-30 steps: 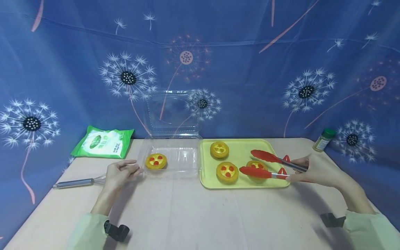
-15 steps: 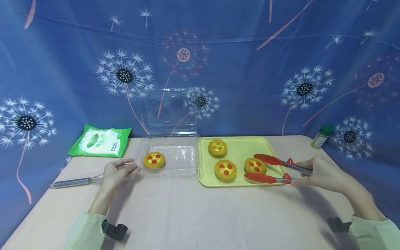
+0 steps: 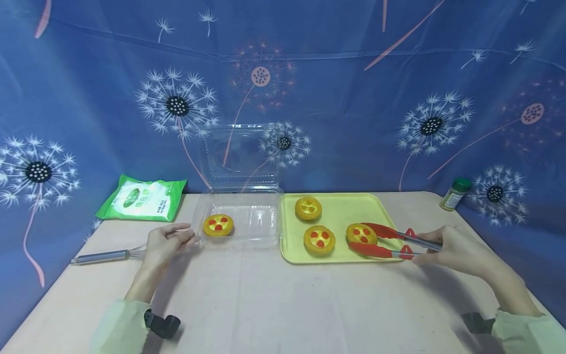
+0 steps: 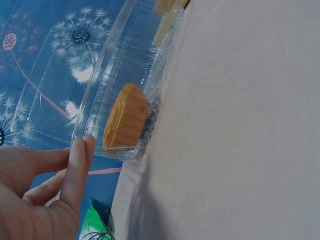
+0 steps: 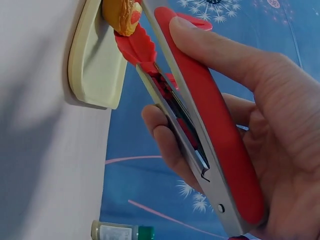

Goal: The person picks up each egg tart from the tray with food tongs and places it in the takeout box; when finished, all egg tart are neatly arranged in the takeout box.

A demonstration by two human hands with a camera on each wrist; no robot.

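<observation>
In the clear plastic box (image 3: 256,221), lid raised: one tart (image 3: 218,225), toward the near left. On the yellow tray (image 3: 349,206): a rear tart (image 3: 308,209), a front tart (image 3: 319,240), and toward the right side a third tart (image 3: 361,234), caught between the red heads of the tongs (image 3: 373,250). Gripping the tongs with the right hand (image 3: 457,250), thumb along the red handle; pinching the box's left rim with the left hand (image 3: 165,246). Compared with half a second ago: tong heads drawn closer together, now against the tart's sides; box and left hand in the same place. Underneath, a pale table (image 3: 283,305); behind, a blue dandelion-print curtain (image 3: 345,123). Around the edges: a green-and-white bag (image 3: 141,199), a whisk (image 3: 106,256) partly hidden by the left hand, and, at the back right corner, a green-capped bottle (image 3: 453,196).
</observation>
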